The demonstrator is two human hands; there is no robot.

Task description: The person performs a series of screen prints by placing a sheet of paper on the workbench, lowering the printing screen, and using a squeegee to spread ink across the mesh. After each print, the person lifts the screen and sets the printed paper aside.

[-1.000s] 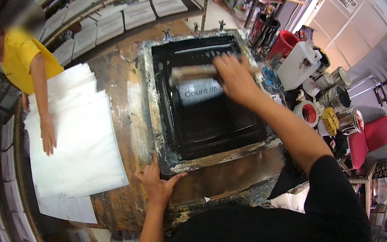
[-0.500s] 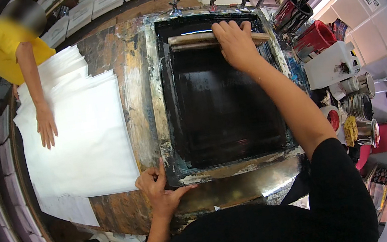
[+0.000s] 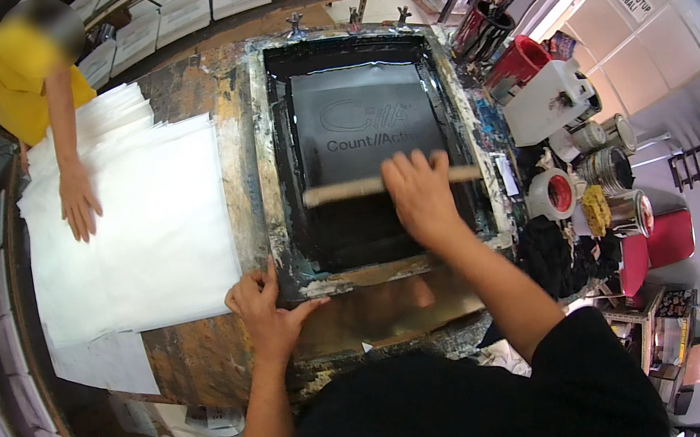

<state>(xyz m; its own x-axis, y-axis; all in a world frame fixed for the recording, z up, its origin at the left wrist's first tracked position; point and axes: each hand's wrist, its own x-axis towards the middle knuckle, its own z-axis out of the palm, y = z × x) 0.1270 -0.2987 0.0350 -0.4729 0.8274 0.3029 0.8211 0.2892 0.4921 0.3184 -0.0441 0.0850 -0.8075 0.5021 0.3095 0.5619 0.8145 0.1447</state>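
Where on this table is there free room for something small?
The worktable is bare in front of the paper stack, beside the left hand, and beyond the stack, left of the screen frame. The strip before the frame looks free, except a small white triangle. Crowded is the frame's right side: cans, white jug, dark cloth.

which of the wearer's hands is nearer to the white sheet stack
Left. The left hand is right by the near right corner of the white sheet stack; the right hand is farther right, gripping the wooden squeegee.
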